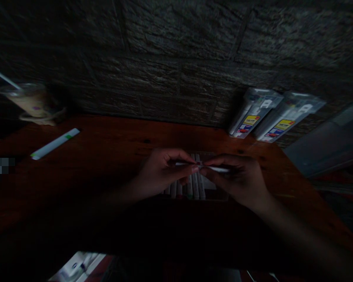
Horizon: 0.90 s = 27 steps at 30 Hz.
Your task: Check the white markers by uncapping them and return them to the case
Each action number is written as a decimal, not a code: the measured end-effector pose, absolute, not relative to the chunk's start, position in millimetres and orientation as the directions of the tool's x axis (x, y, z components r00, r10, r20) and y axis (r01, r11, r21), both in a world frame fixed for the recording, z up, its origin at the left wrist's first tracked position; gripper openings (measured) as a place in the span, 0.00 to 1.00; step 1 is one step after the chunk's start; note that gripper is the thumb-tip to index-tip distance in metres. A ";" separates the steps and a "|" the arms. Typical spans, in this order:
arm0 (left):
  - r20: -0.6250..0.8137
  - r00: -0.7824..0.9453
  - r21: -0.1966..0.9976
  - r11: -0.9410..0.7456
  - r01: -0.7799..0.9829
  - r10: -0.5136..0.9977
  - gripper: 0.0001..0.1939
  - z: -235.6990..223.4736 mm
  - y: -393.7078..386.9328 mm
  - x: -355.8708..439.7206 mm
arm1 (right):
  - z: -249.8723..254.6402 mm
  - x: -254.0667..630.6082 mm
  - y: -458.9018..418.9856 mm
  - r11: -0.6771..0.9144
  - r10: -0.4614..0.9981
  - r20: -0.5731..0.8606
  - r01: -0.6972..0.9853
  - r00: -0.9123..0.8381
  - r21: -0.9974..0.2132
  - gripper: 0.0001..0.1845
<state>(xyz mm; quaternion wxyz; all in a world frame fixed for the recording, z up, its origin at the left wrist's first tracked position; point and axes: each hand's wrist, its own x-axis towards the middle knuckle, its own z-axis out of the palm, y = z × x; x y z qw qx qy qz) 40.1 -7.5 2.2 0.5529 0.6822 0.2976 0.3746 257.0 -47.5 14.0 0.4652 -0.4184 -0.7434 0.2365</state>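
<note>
The scene is very dark. My left hand (164,170) and my right hand (238,178) meet over the middle of a reddish wooden table (106,156). Both pinch the ends of a thin white marker (220,169), fingertips almost touching at its middle. Whether it is one piece or a cap and a body I cannot tell. Below my hands lies an open case of several white markers (191,188) side by side.
Two clear marker packs with yellow labels (254,113) (288,117) lean against the dark stone wall at the right. A single white marker with a green end (54,143) lies at the left. A drink cup with a straw (29,102) stands far left.
</note>
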 end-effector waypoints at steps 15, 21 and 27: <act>0.194 0.614 0.980 -0.178 -0.088 0.765 0.09 0.9 -14.1 43.8 | 9.7 258.7 -47.4 0.423 0.904 0.379 0.282 -0.197 -0.861 0.04; 0.172 0.577 0.985 -0.145 -0.094 0.798 0.11 0.9 -8.2 40.2 | 15.1 257.8 -44.1 0.332 0.939 0.300 0.205 -0.169 -0.921 0.03; 0.196 0.538 0.969 -0.076 -0.236 0.820 0.09 2.8 -0.9 39.2 | 19.8 259.9 -43.0 0.232 0.965 0.216 0.102 -0.150 -0.967 0.05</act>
